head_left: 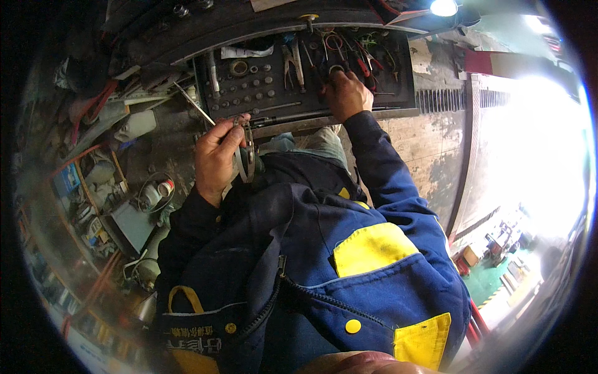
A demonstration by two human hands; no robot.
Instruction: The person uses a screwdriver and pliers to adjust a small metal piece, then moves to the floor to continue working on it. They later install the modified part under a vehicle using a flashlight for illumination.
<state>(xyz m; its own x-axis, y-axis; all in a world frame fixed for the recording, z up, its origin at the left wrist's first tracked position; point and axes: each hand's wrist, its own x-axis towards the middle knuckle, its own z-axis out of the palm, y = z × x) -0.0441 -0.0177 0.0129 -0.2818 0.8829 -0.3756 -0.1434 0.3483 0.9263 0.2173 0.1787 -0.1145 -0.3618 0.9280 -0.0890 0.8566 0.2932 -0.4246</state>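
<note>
Blue jacket (317,240) cut off below; left hand (215,157) pinching indistinct metal piece (250,149); right hand (347,95) curled over drawer (403,78), hold unclear.

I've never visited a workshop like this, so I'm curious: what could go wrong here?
The right hand reaches into the crowded, black-lined open drawer, so it might get scraped against the slim red-handled tool close by. The left hand pinches a curved grey metal piece, which might slip and drop.
</note>
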